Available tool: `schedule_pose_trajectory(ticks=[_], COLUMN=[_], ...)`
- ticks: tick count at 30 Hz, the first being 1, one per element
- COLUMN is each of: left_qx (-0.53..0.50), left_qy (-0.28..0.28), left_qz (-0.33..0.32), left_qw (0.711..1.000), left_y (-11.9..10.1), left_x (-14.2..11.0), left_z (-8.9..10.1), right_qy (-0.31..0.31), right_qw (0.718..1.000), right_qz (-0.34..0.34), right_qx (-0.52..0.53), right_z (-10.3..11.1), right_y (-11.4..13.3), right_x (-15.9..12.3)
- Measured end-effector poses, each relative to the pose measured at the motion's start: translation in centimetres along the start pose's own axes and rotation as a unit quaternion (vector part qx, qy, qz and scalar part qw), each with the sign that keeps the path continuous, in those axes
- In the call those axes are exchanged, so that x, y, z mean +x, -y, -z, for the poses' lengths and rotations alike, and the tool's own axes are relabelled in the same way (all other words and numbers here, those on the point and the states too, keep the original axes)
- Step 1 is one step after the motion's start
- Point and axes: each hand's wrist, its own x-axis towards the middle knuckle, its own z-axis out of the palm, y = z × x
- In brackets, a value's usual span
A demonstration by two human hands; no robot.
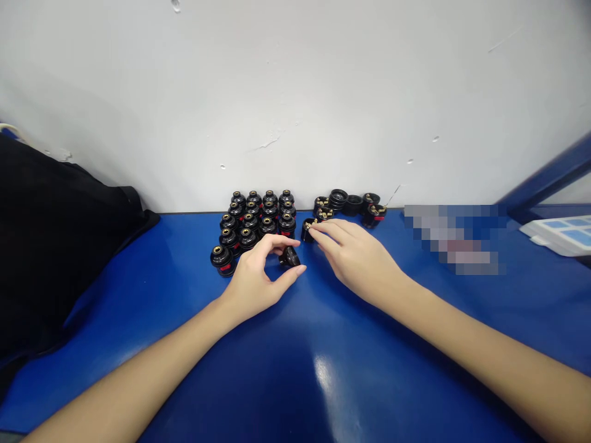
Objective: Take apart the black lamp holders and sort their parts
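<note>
My left hand pinches a black lamp holder cap between thumb and fingers, tilted just above the table. The fingertips of my right hand are on a black lamp holder body with brass contacts on top; the hand covers part of it. Left of it, several lamp holders with domed caps, brass collars and red marks stand upright in rows. Behind my right hand are several open lamp holder parts, including one body with brass terminals and a hollow black ring.
A blue tabletop meets a scuffed white wall at the back. Black cloth lies at the left. At the right are a blurred-out patch, a white and blue plastic case and a blue bar.
</note>
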Motion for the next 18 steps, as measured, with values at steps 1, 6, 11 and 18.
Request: schedule_pose_trajectory(ticks=[1, 6, 11, 18], left_qx=[0.002, 0.025, 0.033, 0.069], left_qy=[-0.003, -0.025, -0.024, -0.020], left_qz=[-0.004, -0.033, -0.044, -0.035], left_qw=[1.000, 0.999, 0.998, 0.997], left_y=[0.1, 0.3, 0.3, 0.0], left_x=[0.0, 0.0, 0.0, 0.0], left_z=[0.0, 0.0, 0.1, 0.3], right_qy=[0.006, 0.040, 0.062, 0.047], right_qw=[1.000, 0.995, 0.989, 0.994], right_qz=[0.007, 0.003, -0.022, -0.049], right_qx=[-0.017, -0.093, -0.130, -0.083], right_z=[-0.1, -0.7, -1.9, -1.8], right_y=[-0.1, -0.8, -1.6, -2.3], right_x=[0.4, 2.4, 4.0, 4.9])
